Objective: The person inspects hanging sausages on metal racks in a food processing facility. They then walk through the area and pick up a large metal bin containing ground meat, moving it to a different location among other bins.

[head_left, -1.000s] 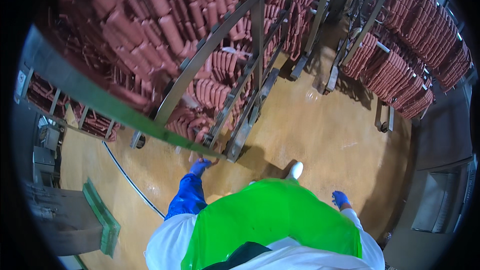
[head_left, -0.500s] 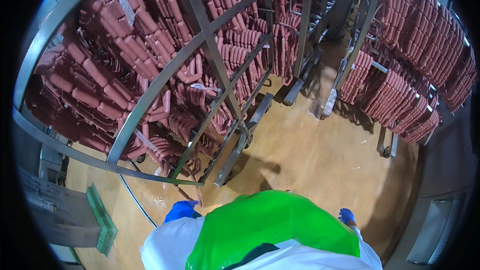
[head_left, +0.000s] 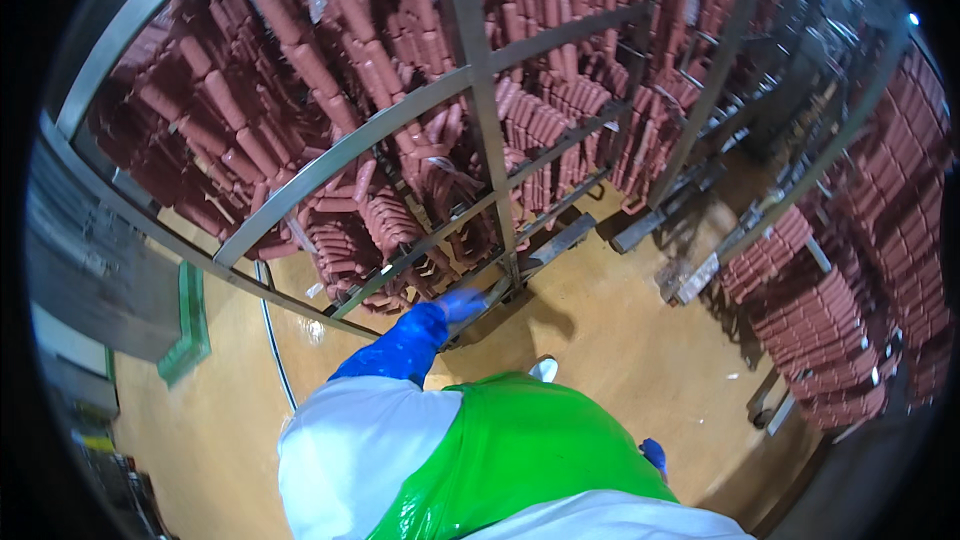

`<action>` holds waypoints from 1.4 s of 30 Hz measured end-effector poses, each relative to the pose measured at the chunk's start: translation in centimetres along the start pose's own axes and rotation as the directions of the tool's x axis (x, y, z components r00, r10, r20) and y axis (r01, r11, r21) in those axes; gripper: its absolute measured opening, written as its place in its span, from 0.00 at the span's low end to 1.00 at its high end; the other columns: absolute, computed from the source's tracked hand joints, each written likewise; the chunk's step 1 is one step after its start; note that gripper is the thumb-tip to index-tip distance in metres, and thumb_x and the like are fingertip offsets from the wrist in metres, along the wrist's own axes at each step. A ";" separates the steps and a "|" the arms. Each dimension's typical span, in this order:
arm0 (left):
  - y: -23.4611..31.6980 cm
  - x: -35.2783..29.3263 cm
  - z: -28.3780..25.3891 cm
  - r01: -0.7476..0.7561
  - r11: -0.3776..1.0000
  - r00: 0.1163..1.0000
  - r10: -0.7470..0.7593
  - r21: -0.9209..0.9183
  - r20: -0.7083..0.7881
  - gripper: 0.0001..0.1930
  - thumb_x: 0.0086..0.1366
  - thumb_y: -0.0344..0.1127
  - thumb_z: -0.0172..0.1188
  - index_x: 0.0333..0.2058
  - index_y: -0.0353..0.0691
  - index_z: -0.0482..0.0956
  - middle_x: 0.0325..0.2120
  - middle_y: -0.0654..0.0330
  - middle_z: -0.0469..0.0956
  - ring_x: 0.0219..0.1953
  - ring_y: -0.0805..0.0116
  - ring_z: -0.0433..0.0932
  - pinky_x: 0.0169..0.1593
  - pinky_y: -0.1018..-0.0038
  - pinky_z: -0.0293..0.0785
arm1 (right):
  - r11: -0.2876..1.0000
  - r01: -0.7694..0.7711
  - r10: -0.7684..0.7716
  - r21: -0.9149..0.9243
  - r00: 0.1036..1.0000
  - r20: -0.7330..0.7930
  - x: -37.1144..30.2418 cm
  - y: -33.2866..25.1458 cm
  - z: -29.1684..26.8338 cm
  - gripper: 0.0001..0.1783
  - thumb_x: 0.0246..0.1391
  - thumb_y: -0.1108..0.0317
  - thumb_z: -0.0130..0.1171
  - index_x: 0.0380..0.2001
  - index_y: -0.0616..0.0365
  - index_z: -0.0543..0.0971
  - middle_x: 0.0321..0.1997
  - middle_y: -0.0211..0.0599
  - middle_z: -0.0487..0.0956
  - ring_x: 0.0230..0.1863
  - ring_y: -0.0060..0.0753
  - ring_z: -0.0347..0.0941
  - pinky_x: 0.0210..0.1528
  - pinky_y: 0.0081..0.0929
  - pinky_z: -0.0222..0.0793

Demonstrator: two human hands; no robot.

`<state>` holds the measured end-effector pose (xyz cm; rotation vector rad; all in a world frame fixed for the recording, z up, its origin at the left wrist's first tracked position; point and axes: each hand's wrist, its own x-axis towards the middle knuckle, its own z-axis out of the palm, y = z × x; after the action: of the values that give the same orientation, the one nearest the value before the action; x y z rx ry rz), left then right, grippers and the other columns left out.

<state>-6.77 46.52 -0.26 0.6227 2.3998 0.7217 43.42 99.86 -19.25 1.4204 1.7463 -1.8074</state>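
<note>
My left hand (head_left: 463,306), in a blue glove with a blue sleeve cover, is stretched out to the lower rail of the metal rack (head_left: 484,90). Motion smears its fingers, so its grip cannot be made out. Just beyond it, linked sausages (head_left: 350,250) hang in dense rows inside the rack. My right hand (head_left: 653,454), also gloved in blue, hangs low beside my green apron (head_left: 530,450). It is away from the racks, and its fingers are too small and partly hidden to read.
Another rack of hanging sausages (head_left: 815,325) stands to the right. Rack feet (head_left: 690,280) and wheels rest on the tan floor (head_left: 640,350). A hose (head_left: 272,340) runs along the floor at left, near a machine with a green edge (head_left: 190,325).
My left arm has reached forward and right to the rack's lower rail. My view has turned left, so the racks sit farther right. My right hand still hangs at my side.
</note>
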 end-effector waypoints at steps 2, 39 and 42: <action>8.6 3.5 -5.2 -0.102 0.987 0.988 0.085 -0.125 -0.130 0.25 0.66 0.50 0.51 0.51 0.33 0.72 0.48 0.46 0.74 0.50 0.52 0.74 0.54 0.63 0.69 | 0.989 -0.098 0.097 0.114 0.995 0.019 0.7 2.2 -0.8 0.22 0.54 0.54 0.56 0.51 0.47 0.72 0.37 0.34 0.78 0.27 0.39 0.75 0.23 0.35 0.68; 4.5 41.2 -9.3 0.102 0.988 0.703 -0.155 -0.117 -0.694 0.18 0.59 0.36 0.53 0.48 0.40 0.73 0.36 0.45 0.77 0.41 0.48 0.77 0.45 0.58 0.72 | 0.980 -0.193 0.199 0.052 0.919 -0.339 6.0 -19.8 -25.9 0.26 0.58 0.51 0.49 0.56 0.50 0.70 0.49 0.35 0.77 0.35 0.35 0.74 0.28 0.29 0.66; 7.5 42.3 -9.7 0.027 0.994 0.791 0.045 0.108 -0.611 0.15 0.61 0.38 0.52 0.44 0.36 0.75 0.33 0.50 0.78 0.37 0.54 0.77 0.43 0.63 0.72 | 0.987 -0.156 0.156 0.032 0.901 -0.404 5.7 -24.1 -25.0 0.24 0.58 0.55 0.51 0.56 0.53 0.71 0.44 0.34 0.78 0.32 0.30 0.74 0.27 0.25 0.66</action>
<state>-42.06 72.50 -4.45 0.4897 3.0576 0.9054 34.05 130.02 -3.64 1.9877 1.7444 -1.5046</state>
